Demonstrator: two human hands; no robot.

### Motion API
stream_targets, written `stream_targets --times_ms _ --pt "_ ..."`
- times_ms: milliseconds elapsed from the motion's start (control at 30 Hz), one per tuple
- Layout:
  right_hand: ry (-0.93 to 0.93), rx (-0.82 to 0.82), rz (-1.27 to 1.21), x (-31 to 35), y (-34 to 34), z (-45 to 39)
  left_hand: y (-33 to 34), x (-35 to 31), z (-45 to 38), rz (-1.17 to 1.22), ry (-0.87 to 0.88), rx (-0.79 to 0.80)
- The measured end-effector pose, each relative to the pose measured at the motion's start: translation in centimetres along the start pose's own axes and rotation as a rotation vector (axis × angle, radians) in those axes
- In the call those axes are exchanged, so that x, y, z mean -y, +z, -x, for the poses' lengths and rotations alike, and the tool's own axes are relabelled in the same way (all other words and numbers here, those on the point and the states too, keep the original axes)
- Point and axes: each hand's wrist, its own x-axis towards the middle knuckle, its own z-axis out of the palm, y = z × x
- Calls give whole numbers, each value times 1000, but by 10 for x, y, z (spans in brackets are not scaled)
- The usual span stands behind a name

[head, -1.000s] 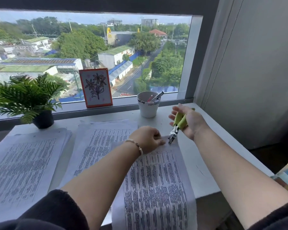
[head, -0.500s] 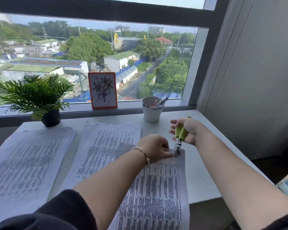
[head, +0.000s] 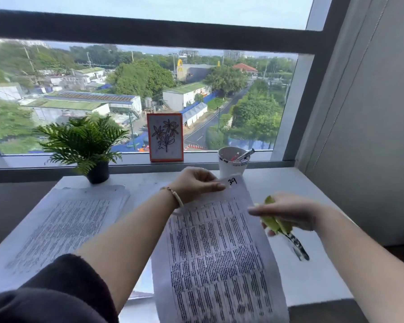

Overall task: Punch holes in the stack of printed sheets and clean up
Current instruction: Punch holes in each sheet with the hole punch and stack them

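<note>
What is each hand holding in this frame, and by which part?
The left hand pinches the printed sheet at its far top edge, beside the handwritten 39. The right hand grips the hole punch by its green handles, metal head pointing away.

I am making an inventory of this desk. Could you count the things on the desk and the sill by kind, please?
Piles or sheets of printed paper: 2, a pile and the held sheet
Hole punch: 1
Potted plant: 1
Framed flower picture: 1
Cup with pens: 1
Total: 6
</note>
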Motion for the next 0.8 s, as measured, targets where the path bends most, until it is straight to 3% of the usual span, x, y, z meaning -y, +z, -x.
stream_targets --times_ms 100,300,400,500,600,800 --pt "0 123 58 20 24 -2 -37 4 10 30 -14 -109" --pt "-106 226 -462 77 73 -10 -119 38 57 -181 -118 -269" --pt "-138 293 -649 108 109 -19 -155 70 107 78 -410 -352" --pt "-167 368 -823 133 155 -35 -170 99 162 561 -701 -140" --pt "-152 407 -944 155 202 -42 -181 128 199 809 -689 -40" --pt "-271 369 -1171 191 272 -32 -197 147 228 1081 -498 -19"
